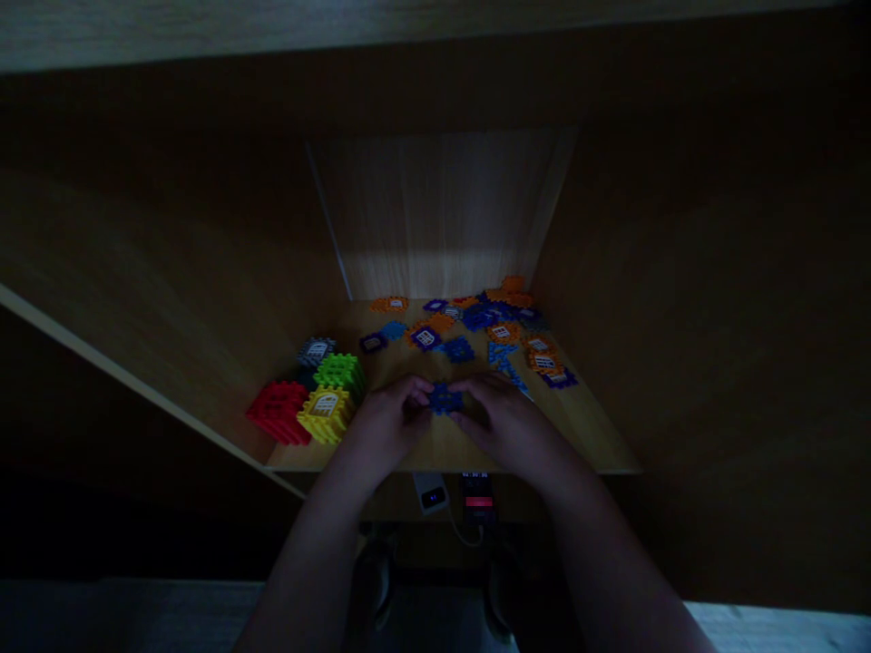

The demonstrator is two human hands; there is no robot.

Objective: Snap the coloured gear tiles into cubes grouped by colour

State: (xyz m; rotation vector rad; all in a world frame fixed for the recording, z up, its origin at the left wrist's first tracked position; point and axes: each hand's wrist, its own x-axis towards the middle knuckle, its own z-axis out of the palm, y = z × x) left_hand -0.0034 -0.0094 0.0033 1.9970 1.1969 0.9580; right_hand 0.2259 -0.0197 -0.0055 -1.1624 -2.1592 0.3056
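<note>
Between my two hands is a blue interlocking building tile (445, 399) with notched edges. My left hand (395, 413) pinches its left side with thumb and fingers. On the opposite side, my right hand (500, 413) grips the tile's right edge the same way. Both hands are over the front part of the wooden shelf (572, 426). Just beyond them lies another blue tile (458, 349). Left of my left hand stand stacks of like tiles: red (280, 413), yellow (327, 414) with a white window piece on top, and green (338, 372).
Loose orange tiles (504, 333), purple tiles (426, 337) and light blue pieces (504, 354) spread over the shelf's back and right. A dark grey-blue tile stack (317, 351) stands behind the red one. Below the shelf edge are a white power bank (431, 494) and a phone (478, 499) with a cable.
</note>
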